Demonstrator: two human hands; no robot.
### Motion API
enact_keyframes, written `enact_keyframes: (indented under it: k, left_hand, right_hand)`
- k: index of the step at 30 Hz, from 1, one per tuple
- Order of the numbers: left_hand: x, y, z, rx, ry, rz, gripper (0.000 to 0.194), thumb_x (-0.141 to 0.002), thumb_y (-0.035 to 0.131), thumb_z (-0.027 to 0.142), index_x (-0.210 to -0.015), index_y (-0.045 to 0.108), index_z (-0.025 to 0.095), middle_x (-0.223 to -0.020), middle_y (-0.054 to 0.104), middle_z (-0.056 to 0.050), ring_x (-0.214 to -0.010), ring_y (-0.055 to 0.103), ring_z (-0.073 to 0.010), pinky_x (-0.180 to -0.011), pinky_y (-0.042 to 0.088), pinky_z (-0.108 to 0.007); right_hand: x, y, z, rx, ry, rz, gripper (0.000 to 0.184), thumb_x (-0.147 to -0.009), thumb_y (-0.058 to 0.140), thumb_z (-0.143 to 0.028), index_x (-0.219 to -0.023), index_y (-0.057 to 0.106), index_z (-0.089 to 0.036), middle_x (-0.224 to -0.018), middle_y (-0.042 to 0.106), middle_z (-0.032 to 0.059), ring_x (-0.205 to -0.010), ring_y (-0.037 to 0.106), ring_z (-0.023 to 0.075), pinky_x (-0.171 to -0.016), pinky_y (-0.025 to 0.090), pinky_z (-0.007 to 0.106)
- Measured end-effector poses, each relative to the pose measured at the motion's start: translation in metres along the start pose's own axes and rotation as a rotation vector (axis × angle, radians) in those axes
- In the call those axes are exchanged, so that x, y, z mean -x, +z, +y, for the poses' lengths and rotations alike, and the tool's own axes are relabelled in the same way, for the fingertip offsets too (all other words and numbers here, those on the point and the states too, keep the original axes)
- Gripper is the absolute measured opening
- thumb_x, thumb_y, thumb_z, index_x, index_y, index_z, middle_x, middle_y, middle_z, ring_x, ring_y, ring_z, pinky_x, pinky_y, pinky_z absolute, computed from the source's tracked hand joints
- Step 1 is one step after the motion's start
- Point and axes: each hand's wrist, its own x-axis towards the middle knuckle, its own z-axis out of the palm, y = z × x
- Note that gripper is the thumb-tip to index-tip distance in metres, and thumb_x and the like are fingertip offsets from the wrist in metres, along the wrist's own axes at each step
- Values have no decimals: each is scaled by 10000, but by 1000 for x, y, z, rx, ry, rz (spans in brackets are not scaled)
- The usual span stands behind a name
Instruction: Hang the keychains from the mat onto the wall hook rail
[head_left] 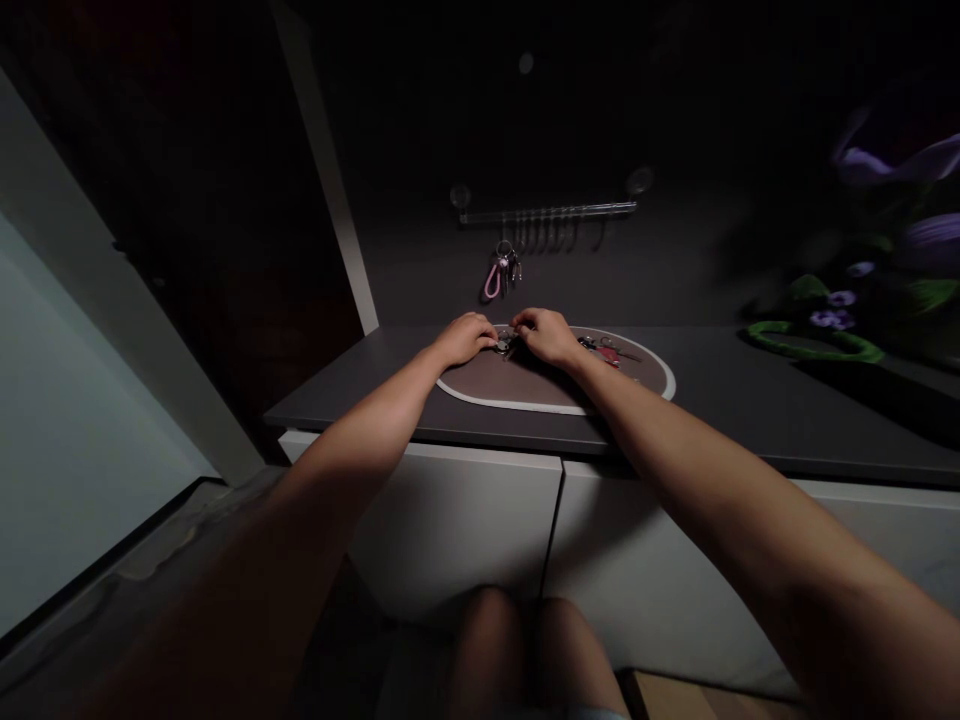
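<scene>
My left hand (466,338) rests over the left part of an oval brown mat (517,390) with a white rim, its fingers closed on a small bunch of keys (504,346). My right hand (549,336) is just to the right, with thumb and fingertips pinched together at the same keys. What exactly lies between the right fingertips is too small to make out. More keys, with a red tag (610,356) among them, lie on the mat beyond my right wrist. Part of that pile is hidden behind my right hand.
A clear hook rail (547,213) is fixed to the dark wall; keys with a pink loop strap (493,279) hang at its left end. Purple flowers (832,310) and a green ring (817,350) stand at the right of the dark countertop (720,400). White cabinet doors (465,520) are below.
</scene>
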Motion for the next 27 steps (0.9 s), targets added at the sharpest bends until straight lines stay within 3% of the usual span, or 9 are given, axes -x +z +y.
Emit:
enact_keyframes:
  k: [17,22,27]
  left_hand:
    - [-4,-7,7,130,-190,220,194,-808,434,198,-800,617,134,-838,599,-52,-828,514,-146,-780,388,-260]
    - [-6,-7,7,365,-268,305,171,-810,450,221,-788,585,120,-755,596,-27,-721,524,-121,-710,416,-246]
    - [-10,-3,7,768,-347,326,149,-829,450,226,-790,534,110,-698,590,-17,-648,552,-86,-639,451,-216]
  right_hand:
    - [-1,1,2,-5,-15,24,265,-749,488,-145,-974,626,-167,-957,650,63,-902,570,170,-837,398,271]
    - [2,-1,-2,-23,7,47,278,-752,481,-176,-1006,594,-171,-873,648,51,-797,560,153,-771,403,258]
    - [4,-2,-6,-70,-17,75,247,-748,467,-206,-970,570,-169,-834,629,32,-714,518,127,-710,386,235]
